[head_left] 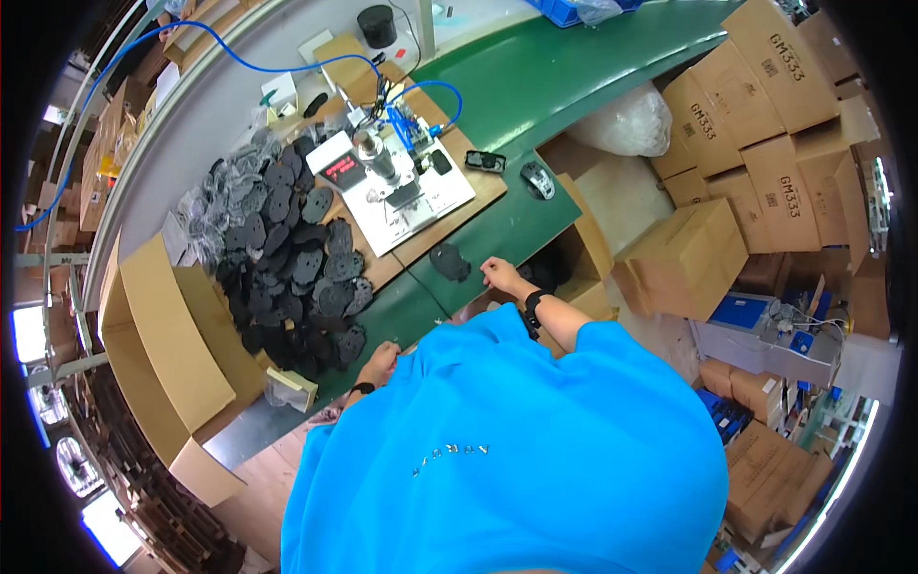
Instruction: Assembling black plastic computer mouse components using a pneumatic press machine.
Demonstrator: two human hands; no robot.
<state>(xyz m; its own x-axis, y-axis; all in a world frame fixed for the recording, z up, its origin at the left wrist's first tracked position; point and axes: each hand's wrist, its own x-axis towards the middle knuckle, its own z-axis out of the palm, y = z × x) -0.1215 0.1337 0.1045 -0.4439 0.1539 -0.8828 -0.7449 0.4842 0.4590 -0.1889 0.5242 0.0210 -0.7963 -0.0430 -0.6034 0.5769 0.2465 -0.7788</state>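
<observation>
My right hand [499, 275], with a black band at the wrist, is over the near edge of the green table. Its fingers are curled together; whatever may be between them is too small to make out. Just left of it, apart from the fingers, a flat black plastic part [449, 262] lies on the tabletop. Further left, my left hand [382, 363] is low at the table edge close to my blue shirt, its fingertips partly hidden. Beyond that hand spreads a big pile of similar black parts [287, 258], some in clear wrapping.
A white bench device [406, 196] with a red display stands on a wooden board, blue cables above it. A computer mouse [537, 180] and a black case [485, 161] lie right of it. Open cartons [163, 335] flank the table; stacked boxes [746, 115] are at right.
</observation>
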